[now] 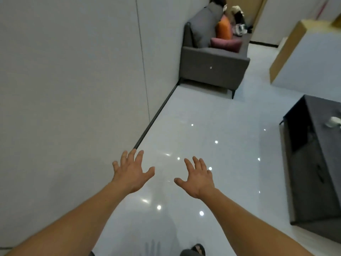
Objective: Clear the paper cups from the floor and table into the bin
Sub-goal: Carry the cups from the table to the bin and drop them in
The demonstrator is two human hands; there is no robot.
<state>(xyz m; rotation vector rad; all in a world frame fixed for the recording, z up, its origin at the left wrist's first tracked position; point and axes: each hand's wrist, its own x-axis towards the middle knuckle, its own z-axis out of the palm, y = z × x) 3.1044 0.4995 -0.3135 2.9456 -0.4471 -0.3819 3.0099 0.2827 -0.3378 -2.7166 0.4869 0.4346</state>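
My left hand [132, 170] and my right hand [198, 177] are stretched out in front of me over the glossy white floor, palms down, fingers spread, holding nothing. A white paper cup [333, 122] lies on its side on the dark low table [313, 163] at the right edge of the view, well to the right of my right hand. No bin shows in the view.
A white wall [73, 89] runs along the left with a dark skirting strip. A grey sofa [212, 61] with orange and purple cushions stands at the back. A white and wood cabinet [304, 52] is at the far right. My foot [197, 249] shows at the bottom.
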